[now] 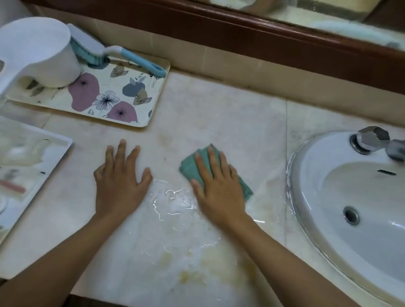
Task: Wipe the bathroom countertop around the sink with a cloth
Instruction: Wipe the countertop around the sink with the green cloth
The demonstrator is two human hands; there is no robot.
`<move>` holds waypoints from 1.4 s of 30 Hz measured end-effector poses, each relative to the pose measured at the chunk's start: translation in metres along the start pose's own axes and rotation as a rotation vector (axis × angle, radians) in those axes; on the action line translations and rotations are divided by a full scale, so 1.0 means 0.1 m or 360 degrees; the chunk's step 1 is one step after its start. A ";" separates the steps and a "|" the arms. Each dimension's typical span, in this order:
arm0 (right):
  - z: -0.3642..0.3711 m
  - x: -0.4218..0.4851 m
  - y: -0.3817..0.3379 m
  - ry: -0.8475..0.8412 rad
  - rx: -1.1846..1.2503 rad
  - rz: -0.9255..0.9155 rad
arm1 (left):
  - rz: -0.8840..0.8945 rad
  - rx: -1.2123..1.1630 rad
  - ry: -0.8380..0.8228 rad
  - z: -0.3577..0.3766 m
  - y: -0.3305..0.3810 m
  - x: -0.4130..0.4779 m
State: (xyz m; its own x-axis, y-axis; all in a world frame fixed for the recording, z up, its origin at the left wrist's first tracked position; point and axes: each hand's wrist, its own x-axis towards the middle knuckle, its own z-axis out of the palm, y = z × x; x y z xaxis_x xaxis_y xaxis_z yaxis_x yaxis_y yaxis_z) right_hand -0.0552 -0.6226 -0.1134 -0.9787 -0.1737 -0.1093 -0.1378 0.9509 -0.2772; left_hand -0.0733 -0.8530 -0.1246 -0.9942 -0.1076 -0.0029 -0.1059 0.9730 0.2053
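Observation:
A folded green cloth (190,165) lies flat on the pale marble countertop (222,112), left of the white oval sink (365,220). My right hand (218,189) presses down on the cloth with straight, spread fingers and covers most of it. My left hand (120,182) rests flat on the bare counter a little to the left, fingers spread, holding nothing. A thin puddle of water (171,203) glistens between and just below the two hands. Yellowish stains (191,269) mark the counter nearer the front edge.
A floral tray (120,98) at the back left carries a white dipper (36,51) and a blue-handled scrub brush (113,54). A white tray (45,160) with small toiletries sits at the far left. A metal tap (378,142) stands on the sink's rim. A mirror frame (225,31) runs along the back.

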 end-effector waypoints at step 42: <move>0.61 -0.26 -2.01 -0.0149 0.0025 -0.0308 | -0.0254 -0.0550 0.0318 -0.21 -1.17 -1.15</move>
State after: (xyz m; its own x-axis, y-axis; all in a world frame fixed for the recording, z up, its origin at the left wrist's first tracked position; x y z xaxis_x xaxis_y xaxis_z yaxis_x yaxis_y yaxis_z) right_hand 0.0073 -0.8250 -0.1127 -0.9158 -0.3762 -0.1405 -0.3185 0.8935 -0.3165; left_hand 0.0539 -0.9586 -0.1279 -0.9390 -0.3218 0.1213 -0.2118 0.8190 0.5333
